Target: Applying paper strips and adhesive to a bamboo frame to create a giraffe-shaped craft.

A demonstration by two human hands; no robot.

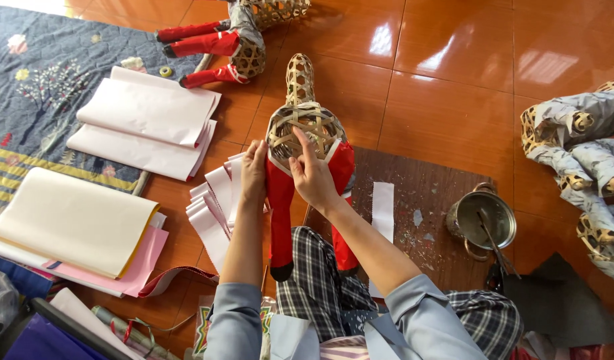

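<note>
A woven bamboo animal frame (303,120) stands on end over my lap, its legs wrapped in red paper (280,213). My left hand (254,175) grips its left side where the red paper meets the bare weave. My right hand (310,173) presses on the round woven body from the front, fingers spread up over the lattice. Just left of my left hand lie several white paper strips (210,210) fanned out on the floor.
Folded white sheets (144,123), cream and pink paper stacks (67,223) lie at left on a blue quilt (27,87). Another red-legged frame (230,40) lies at top. A metal pot with a stick (482,221) sits on a dark board (420,193); paper-covered frames (584,153) at right.
</note>
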